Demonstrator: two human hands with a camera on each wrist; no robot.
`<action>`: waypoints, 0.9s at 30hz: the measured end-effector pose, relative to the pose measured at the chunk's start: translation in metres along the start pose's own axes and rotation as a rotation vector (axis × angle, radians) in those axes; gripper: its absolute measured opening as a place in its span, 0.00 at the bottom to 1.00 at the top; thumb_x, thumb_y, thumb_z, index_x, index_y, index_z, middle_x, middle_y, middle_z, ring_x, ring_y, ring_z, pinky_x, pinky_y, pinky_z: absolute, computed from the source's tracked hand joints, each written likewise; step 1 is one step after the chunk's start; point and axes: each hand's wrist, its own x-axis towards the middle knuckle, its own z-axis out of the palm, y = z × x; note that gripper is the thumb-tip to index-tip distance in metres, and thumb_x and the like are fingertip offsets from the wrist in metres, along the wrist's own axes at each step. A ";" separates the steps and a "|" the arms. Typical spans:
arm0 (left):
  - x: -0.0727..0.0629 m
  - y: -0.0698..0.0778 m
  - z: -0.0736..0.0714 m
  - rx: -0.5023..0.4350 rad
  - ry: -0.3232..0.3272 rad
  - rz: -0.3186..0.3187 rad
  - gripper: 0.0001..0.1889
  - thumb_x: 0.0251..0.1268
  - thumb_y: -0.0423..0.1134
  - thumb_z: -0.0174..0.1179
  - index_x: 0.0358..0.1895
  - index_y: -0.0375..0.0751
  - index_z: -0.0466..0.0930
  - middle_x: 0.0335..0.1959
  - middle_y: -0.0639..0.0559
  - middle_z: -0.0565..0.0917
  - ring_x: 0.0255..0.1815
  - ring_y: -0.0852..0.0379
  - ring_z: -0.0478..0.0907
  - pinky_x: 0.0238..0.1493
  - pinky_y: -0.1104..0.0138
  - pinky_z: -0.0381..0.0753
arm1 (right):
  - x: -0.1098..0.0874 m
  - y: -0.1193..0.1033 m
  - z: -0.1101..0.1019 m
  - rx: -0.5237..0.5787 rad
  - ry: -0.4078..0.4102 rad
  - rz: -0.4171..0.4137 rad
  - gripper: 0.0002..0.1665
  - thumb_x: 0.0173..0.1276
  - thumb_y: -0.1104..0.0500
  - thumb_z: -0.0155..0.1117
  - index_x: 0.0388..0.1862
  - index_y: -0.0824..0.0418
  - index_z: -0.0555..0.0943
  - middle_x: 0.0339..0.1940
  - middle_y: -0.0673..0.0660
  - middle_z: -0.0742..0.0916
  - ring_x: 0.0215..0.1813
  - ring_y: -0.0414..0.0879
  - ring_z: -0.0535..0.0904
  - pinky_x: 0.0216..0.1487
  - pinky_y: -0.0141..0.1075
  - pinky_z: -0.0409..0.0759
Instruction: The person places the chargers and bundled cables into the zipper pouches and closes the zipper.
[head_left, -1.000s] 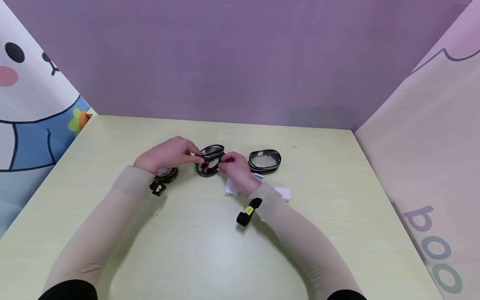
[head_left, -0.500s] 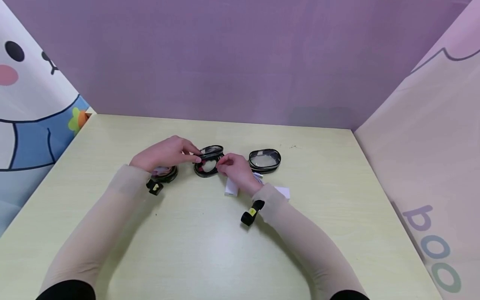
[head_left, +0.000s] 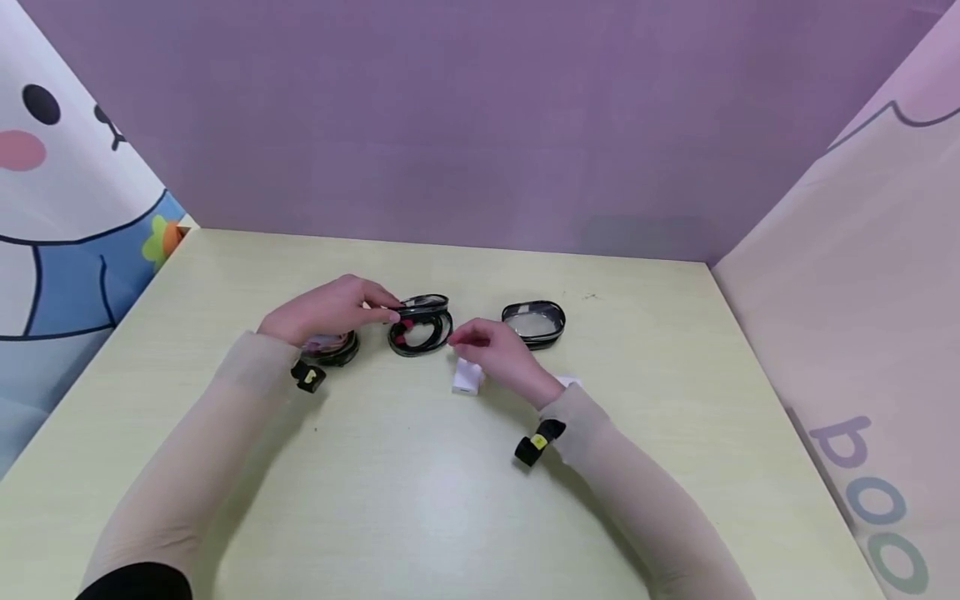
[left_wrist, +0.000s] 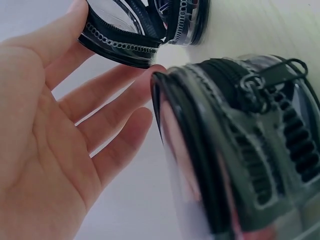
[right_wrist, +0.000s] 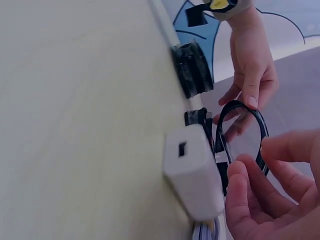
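I see the left hand (head_left: 330, 310) pinching the open case (head_left: 424, 311) at its fingertips; the right hand (head_left: 501, 354) is just beside that case, its grip unclear to me, 1 white block (head_left: 467, 380) near it.

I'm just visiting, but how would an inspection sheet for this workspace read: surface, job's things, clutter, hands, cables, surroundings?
Surface: pale wood-grain tabletop; small dark mark near the far edge.
Job's things: black-trimmed clear middle case, its lid raised.
Clutter: similar left case and right case; white block; pale item, mostly hidden.
Hands: left hand pinches the lid; right hand is beside the middle case, contact unclear.
Cables: bundled pale strands beside the white block, apparently a cable.
Surroundings: purple panel behind; cartoon-printed panel left; pale lettered panel right.
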 end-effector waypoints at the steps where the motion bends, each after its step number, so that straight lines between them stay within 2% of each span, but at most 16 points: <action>1: 0.000 0.000 0.000 -0.002 -0.003 -0.006 0.15 0.73 0.50 0.59 0.55 0.51 0.87 0.60 0.49 0.81 0.64 0.47 0.75 0.65 0.49 0.70 | -0.003 0.002 -0.001 -0.034 0.004 -0.019 0.10 0.69 0.64 0.65 0.48 0.60 0.85 0.47 0.53 0.87 0.50 0.46 0.81 0.52 0.39 0.79; 6: -0.001 -0.001 0.001 -0.016 -0.004 -0.010 0.14 0.75 0.49 0.57 0.53 0.51 0.87 0.62 0.48 0.79 0.65 0.46 0.73 0.65 0.48 0.70 | -0.013 0.007 -0.008 -0.121 0.034 -0.081 0.12 0.66 0.66 0.68 0.49 0.61 0.84 0.48 0.55 0.87 0.51 0.47 0.82 0.54 0.40 0.79; 9: -0.001 -0.002 0.001 -0.023 0.000 -0.005 0.15 0.75 0.49 0.57 0.53 0.50 0.87 0.63 0.48 0.79 0.62 0.49 0.75 0.64 0.49 0.71 | -0.018 0.009 -0.010 -0.131 0.040 -0.076 0.16 0.63 0.67 0.71 0.50 0.63 0.83 0.48 0.57 0.87 0.51 0.48 0.82 0.53 0.38 0.81; 11: -0.002 -0.002 0.001 -0.029 0.001 -0.012 0.15 0.75 0.50 0.57 0.55 0.50 0.86 0.62 0.49 0.80 0.56 0.51 0.77 0.61 0.51 0.72 | -0.021 0.010 -0.010 -0.131 0.038 -0.070 0.18 0.61 0.68 0.73 0.51 0.64 0.83 0.49 0.58 0.86 0.50 0.49 0.83 0.52 0.37 0.81; 13: -0.003 -0.003 0.002 -0.032 -0.002 -0.033 0.17 0.74 0.52 0.57 0.58 0.51 0.84 0.60 0.50 0.80 0.44 0.52 0.79 0.57 0.53 0.74 | -0.024 0.012 -0.009 -0.136 0.033 -0.060 0.20 0.59 0.68 0.75 0.51 0.63 0.83 0.49 0.57 0.86 0.49 0.49 0.83 0.52 0.37 0.81; 14: -0.003 -0.003 0.002 -0.029 -0.002 -0.040 0.18 0.74 0.53 0.57 0.59 0.51 0.83 0.59 0.51 0.81 0.42 0.52 0.79 0.55 0.55 0.74 | -0.025 0.013 -0.008 -0.140 0.029 -0.058 0.21 0.58 0.68 0.75 0.51 0.63 0.83 0.49 0.56 0.86 0.49 0.49 0.83 0.52 0.37 0.81; 18: -0.004 -0.005 0.004 -0.028 0.005 -0.051 0.20 0.73 0.55 0.57 0.60 0.50 0.81 0.54 0.51 0.83 0.43 0.52 0.81 0.55 0.53 0.75 | -0.027 0.017 -0.006 -0.179 0.014 -0.058 0.24 0.55 0.65 0.79 0.51 0.60 0.83 0.48 0.52 0.85 0.46 0.47 0.82 0.51 0.37 0.81; 20: -0.003 -0.005 0.005 -0.029 0.014 -0.046 0.19 0.73 0.54 0.57 0.58 0.49 0.81 0.52 0.51 0.84 0.53 0.53 0.80 0.58 0.52 0.75 | -0.028 0.019 -0.006 -0.198 0.010 -0.065 0.25 0.53 0.65 0.80 0.51 0.59 0.83 0.48 0.51 0.85 0.45 0.46 0.82 0.50 0.37 0.81; 21: -0.003 -0.006 0.005 -0.034 0.018 -0.048 0.19 0.73 0.54 0.57 0.58 0.48 0.81 0.51 0.51 0.84 0.53 0.52 0.80 0.58 0.52 0.75 | -0.028 0.019 -0.006 -0.207 0.008 -0.071 0.26 0.53 0.65 0.80 0.51 0.59 0.83 0.47 0.51 0.85 0.45 0.45 0.81 0.50 0.37 0.81; 27: -0.002 -0.007 0.006 -0.029 0.027 -0.037 0.17 0.74 0.52 0.57 0.57 0.48 0.82 0.50 0.53 0.85 0.47 0.54 0.80 0.54 0.55 0.75 | -0.028 0.019 -0.005 -0.268 -0.021 -0.106 0.29 0.49 0.65 0.82 0.52 0.59 0.83 0.48 0.51 0.84 0.46 0.46 0.81 0.50 0.36 0.81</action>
